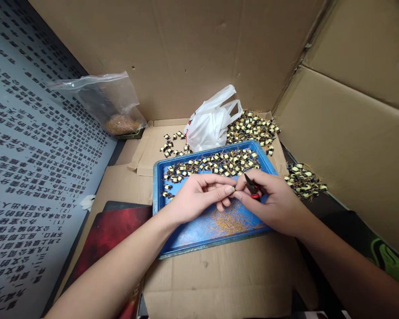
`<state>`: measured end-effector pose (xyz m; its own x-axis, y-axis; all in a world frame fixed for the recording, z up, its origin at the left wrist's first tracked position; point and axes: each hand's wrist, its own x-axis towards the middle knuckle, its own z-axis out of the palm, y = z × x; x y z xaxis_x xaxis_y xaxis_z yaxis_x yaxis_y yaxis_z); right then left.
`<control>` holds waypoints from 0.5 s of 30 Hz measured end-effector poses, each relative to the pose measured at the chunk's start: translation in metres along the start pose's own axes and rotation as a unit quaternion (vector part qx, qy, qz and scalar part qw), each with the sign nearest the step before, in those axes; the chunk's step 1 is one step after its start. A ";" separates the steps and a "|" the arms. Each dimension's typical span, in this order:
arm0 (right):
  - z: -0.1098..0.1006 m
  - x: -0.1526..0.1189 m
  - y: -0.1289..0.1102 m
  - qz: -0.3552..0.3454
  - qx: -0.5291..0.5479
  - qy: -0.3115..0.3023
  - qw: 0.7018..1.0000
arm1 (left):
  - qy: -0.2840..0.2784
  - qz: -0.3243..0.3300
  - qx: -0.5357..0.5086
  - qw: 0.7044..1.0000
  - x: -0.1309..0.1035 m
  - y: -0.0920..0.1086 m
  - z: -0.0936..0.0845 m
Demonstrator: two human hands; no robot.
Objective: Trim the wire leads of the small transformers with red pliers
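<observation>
Above a blue tray (182, 249) my two hands meet at the fingertips. My left hand (208, 193) pinches a small dark component (233, 188), mostly hidden by the fingers. Against its right side rest the thumb and forefinger of my right hand (269, 197), which also holds red-handled pliers (252, 186) in its palm, their dark jaws pointing up and away. Many small black and yellow components (226, 163) with copper-coloured leads fill the far part of the tray. Loose wire clippings (231, 223) lie in its near right part.
Behind the tray stand a white plastic bag (210, 126) and a heap of components (252, 128); another pile (304, 181) is at the right. A clear bag of wire bits (123, 123) sits at the back left. Cardboard walls (193, 53) surround the area. A red mat (116, 235) lies left.
</observation>
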<state>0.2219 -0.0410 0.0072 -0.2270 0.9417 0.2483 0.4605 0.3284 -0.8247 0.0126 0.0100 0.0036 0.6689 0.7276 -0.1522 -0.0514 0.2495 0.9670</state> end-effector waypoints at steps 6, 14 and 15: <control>0.004 -0.003 0.004 0.015 0.068 0.054 0.996 | -0.005 -0.003 -0.060 0.998 0.001 0.000 -0.002; 0.006 -0.004 0.000 -0.015 0.039 0.083 0.996 | -0.012 -0.001 -0.084 0.996 0.000 -0.002 -0.003; 0.005 -0.004 -0.001 -0.019 0.027 0.085 0.996 | -0.010 -0.001 -0.084 0.996 0.000 -0.002 -0.003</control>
<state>0.2177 -0.0455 0.0042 -0.0932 0.9289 0.3584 0.4070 0.3641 -0.8377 0.0101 0.0116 0.0011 0.6840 0.7142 -0.1485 -0.1723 0.3559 0.9185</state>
